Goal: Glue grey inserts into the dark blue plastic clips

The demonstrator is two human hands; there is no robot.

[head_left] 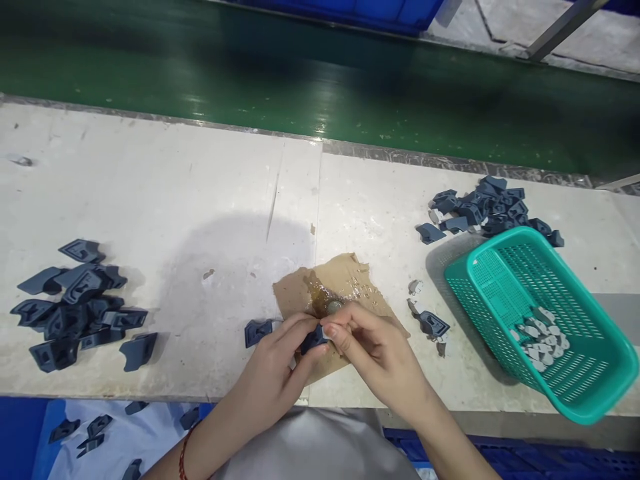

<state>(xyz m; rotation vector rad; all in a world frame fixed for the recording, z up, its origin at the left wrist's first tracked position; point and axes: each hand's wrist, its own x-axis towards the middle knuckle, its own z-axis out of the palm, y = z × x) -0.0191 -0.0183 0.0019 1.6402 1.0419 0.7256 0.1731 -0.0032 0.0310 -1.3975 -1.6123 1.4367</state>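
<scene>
My left hand (281, 363) pinches a dark blue-grey plastic part (313, 339) between thumb and fingers, above the front of the worktable. Against the right end of that part, my right hand (377, 353) has its thumb and forefinger pressed together; what lies between them is too small to make out. Under both hands is a torn piece of brown cardboard (293, 287) with a wet, shiny patch. A small round metallic thing (333, 306) stands on it, just beyond my fingertips. Another blue-grey part (257, 332) lies left of the cardboard.
Blue-grey parts form a pile (70, 320) at left and another pile (493, 207) at back right. A green basket (480, 327) at right contains small white pieces (543, 347). One part (434, 325) lies beside scraps. A green conveyor belt (300, 87) runs behind the table.
</scene>
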